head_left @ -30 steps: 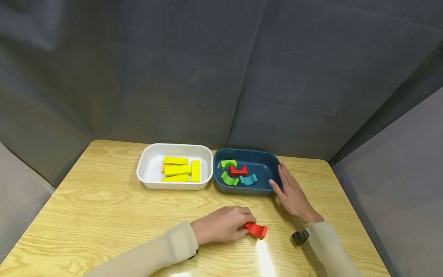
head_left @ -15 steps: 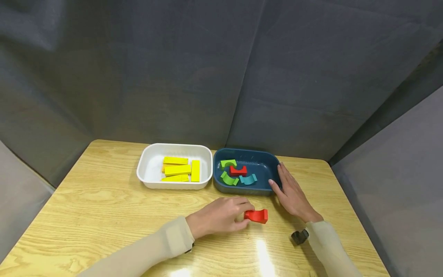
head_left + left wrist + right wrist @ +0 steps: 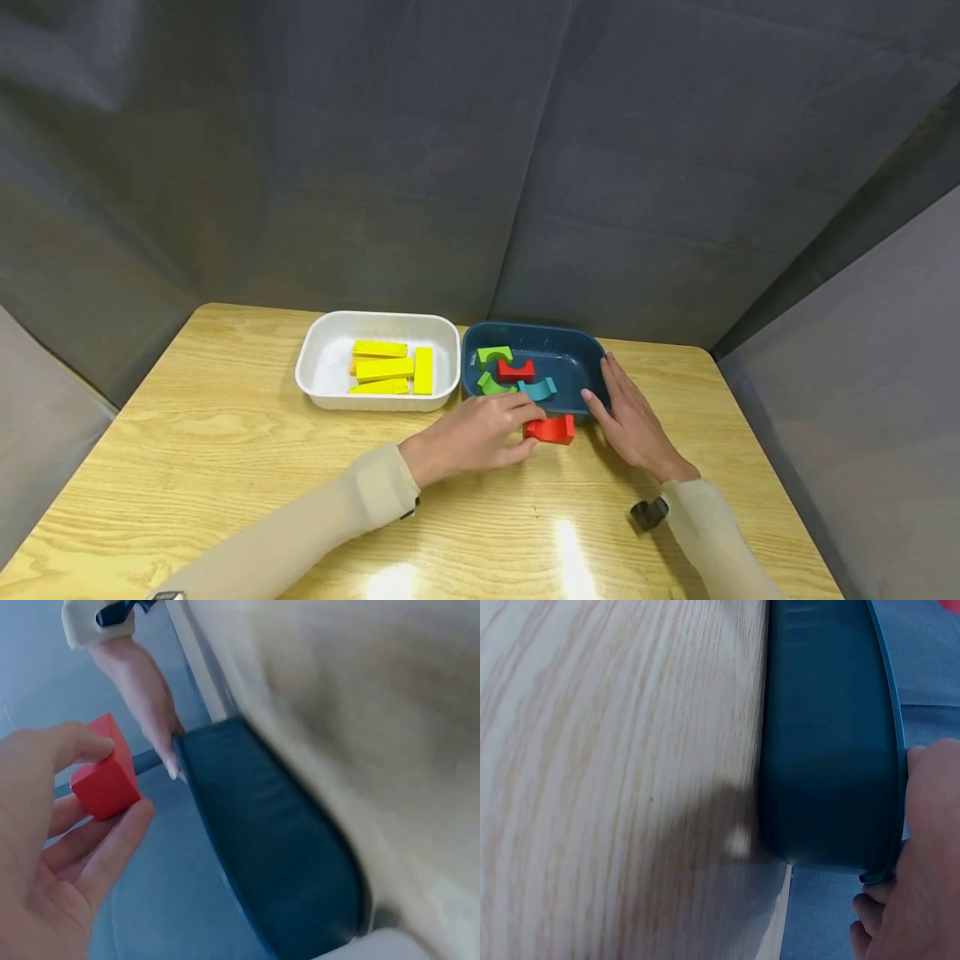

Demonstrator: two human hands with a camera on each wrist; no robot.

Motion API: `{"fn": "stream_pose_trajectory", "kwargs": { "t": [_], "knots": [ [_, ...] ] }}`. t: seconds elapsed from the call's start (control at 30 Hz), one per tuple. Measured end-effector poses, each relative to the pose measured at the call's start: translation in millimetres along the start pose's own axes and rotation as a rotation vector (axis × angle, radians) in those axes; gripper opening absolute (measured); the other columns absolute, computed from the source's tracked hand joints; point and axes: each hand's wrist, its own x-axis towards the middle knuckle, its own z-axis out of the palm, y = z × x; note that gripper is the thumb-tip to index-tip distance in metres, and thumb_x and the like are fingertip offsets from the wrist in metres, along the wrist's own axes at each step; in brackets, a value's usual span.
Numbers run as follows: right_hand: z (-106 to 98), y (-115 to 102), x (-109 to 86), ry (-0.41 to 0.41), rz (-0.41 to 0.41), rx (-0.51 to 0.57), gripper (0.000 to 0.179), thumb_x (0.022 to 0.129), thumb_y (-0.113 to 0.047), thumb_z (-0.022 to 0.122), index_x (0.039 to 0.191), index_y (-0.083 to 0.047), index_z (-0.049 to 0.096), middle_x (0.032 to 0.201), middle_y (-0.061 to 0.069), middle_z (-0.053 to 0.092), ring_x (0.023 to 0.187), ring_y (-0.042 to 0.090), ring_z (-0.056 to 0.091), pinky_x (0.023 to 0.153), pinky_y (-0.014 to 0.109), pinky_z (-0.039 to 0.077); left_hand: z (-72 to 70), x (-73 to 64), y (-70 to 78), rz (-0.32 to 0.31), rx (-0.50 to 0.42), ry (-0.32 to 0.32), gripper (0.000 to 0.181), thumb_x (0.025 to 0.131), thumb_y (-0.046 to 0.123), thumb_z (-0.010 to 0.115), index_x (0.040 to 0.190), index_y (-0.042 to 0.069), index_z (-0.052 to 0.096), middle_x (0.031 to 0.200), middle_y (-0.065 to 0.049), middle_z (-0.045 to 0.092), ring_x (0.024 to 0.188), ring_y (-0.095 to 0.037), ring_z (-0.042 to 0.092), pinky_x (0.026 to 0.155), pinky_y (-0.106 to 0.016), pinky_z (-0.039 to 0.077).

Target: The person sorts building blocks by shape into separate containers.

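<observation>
My left hand (image 3: 480, 433) pinches a red arch-shaped toy block (image 3: 552, 430) between thumb and fingers. It holds the block in the air just in front of the dark blue container (image 3: 573, 367); the left wrist view shows the block's end (image 3: 109, 787) above rim height. With the thumb over the rim and the fingers along the outer side, my right hand (image 3: 637, 427) grips the container's right end. Inside lie a green arch block (image 3: 493, 353), a red one (image 3: 516, 372), a teal curved one (image 3: 537, 390) and a second green one (image 3: 491, 384), partly hidden by my left hand.
A white container (image 3: 322, 379) with several yellow rectangular blocks (image 3: 385, 369) stands against the blue one's left side. Both are near the back edge of the wooden table (image 3: 225, 467). A grey cloth curtain (image 3: 375, 167) hangs behind it.
My left hand has lifted the red arch block from near the table and carried it away from me, up to the blue container's front wall. My right hand has stayed in place.
</observation>
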Motion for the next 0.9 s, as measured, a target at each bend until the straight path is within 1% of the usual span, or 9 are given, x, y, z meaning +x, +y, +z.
{"fn": "stream_pose_trajectory", "kwargs": {
  "t": [0.07, 0.13, 0.23, 0.33, 0.47, 0.67, 0.73, 0.9],
  "knots": [
    [0.0, -0.3, -0.1, -0.001, -0.001, -0.001, 0.081, 0.115, -0.05, 0.042, 0.171, 0.0, 0.011, 0.18, 0.017, 0.003, 0.163, 0.046, 0.013, 0.129, 0.069, 0.016, -3.5, 3.7, -3.8, -0.019, 0.011, 0.01, 0.032, 0.098, 0.022, 0.078, 0.127, 0.009, 0.076, 0.121, -0.004, 0.075, 0.104, -0.015, 0.073, 0.088, -0.019, 0.061],
    [-0.2, -0.8, -0.3, -0.005, 0.001, -0.001, 0.082, 0.115, -0.051, 0.041, 0.171, 0.0, 0.011, 0.18, 0.016, 0.002, 0.163, 0.046, 0.013, 0.129, 0.069, 0.015, -6.3, 7.4, -7.1, -0.036, 0.027, 0.025, 0.032, 0.098, 0.023, 0.079, 0.127, 0.009, 0.076, 0.121, -0.005, 0.075, 0.104, -0.016, 0.073, 0.088, -0.022, 0.062],
    [-0.6, -0.9, -0.2, -0.007, 0.001, 0.0, 0.081, 0.115, -0.049, 0.043, 0.171, 0.0, 0.011, 0.181, 0.016, 0.002, 0.163, 0.046, 0.013, 0.129, 0.069, 0.015, -9.1, 13.3, -11.5, -0.053, 0.041, 0.045, 0.032, 0.098, 0.022, 0.078, 0.127, 0.008, 0.076, 0.121, -0.005, 0.075, 0.101, -0.017, 0.072, 0.087, -0.023, 0.063],
    [-1.2, -0.4, 0.4, -0.008, -0.002, 0.004, 0.08, 0.115, -0.044, 0.046, 0.171, 0.001, 0.011, 0.181, 0.016, 0.001, 0.163, 0.047, 0.013, 0.128, 0.07, 0.015, -10.4, 19.4, -16.0, -0.064, 0.053, 0.056, 0.032, 0.099, 0.021, 0.077, 0.127, 0.007, 0.076, 0.12, -0.005, 0.074, 0.096, -0.017, 0.071, 0.085, -0.022, 0.062],
    [-1.4, 0.5, 1.1, -0.007, -0.009, 0.005, 0.08, 0.115, -0.045, 0.045, 0.171, 0.0, 0.011, 0.181, 0.016, 0.001, 0.163, 0.047, 0.013, 0.128, 0.07, 0.015, -10.7, 27.0, -21.4, -0.096, 0.041, 0.039, 0.033, 0.1, 0.022, 0.076, 0.129, 0.006, 0.075, 0.119, -0.007, 0.073, 0.089, -0.015, 0.069, 0.08, -0.017, 0.06],
    [-0.6, 0.6, 1.4, -0.002, -0.015, 0.009, 0.081, 0.115, -0.049, 0.043, 0.171, 0.0, 0.012, 0.18, 0.017, 0.003, 0.163, 0.047, 0.013, 0.128, 0.07, 0.016, -9.6, 38.4, -28.1, -0.169, -0.012, 0.003, 0.034, 0.1, 0.022, 0.076, 0.13, 0.006, 0.074, 0.122, -0.007, 0.073, 0.086, -0.014, 0.068, 0.077, -0.017, 0.058],
    [-0.5, 0.8, 1.6, 0.0, -0.016, 0.011, 0.082, 0.115, -0.05, 0.043, 0.171, 0.0, 0.012, 0.18, 0.017, 0.003, 0.163, 0.047, 0.013, 0.128, 0.07, 0.016, -9.2, 43.2, -31.0, -0.187, -0.02, -0.001, 0.033, 0.101, 0.022, 0.075, 0.13, 0.007, 0.074, 0.122, -0.007, 0.072, 0.086, -0.015, 0.068, 0.077, -0.017, 0.058],
    [-0.7, 1.6, 1.6, -0.004, -0.012, 0.008, 0.082, 0.115, -0.051, 0.042, 0.171, 0.0, 0.01, 0.18, 0.016, 0.002, 0.164, 0.046, 0.012, 0.128, 0.07, 0.016, -5.2, 56.6, -38.6, -0.214, -0.032, -0.008, 0.034, 0.101, 0.021, 0.073, 0.131, 0.006, 0.073, 0.126, -0.008, 0.072, 0.09, -0.016, 0.07, 0.083, -0.019, 0.06]
  ]
}}
